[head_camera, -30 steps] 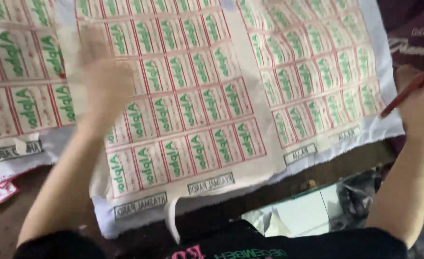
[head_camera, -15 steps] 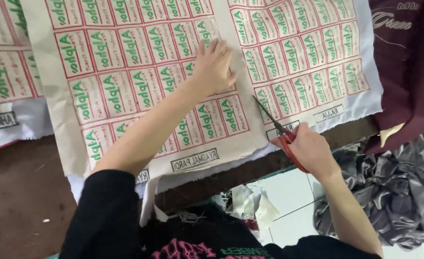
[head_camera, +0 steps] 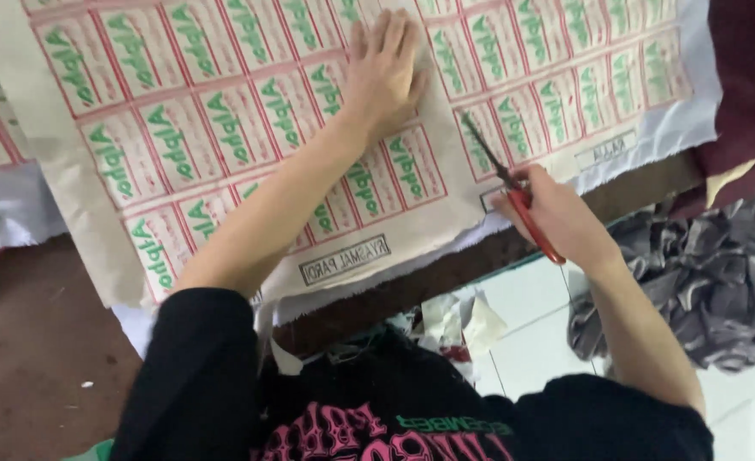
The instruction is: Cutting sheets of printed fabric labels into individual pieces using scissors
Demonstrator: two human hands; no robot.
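Left hand (head_camera: pixel 383 72) flat, open on uncut label sheet (head_camera: pixel 224 128); right hand (head_camera: pixel 557 213) grips red scissors (head_camera: pixel 514 192), blades at the sheet's gap, cutting barely begun

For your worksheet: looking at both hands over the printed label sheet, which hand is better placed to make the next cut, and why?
Probably the right hand: it grips the red-handled scissors, blades lying on the label sheet. The left hand lies flat on the sheet, holding no tool.

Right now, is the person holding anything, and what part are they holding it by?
Yes. The right hand holds scissors by their red handles, blades pointing up over the printed sheet. The left hand holds nothing; it presses flat on that sheet.
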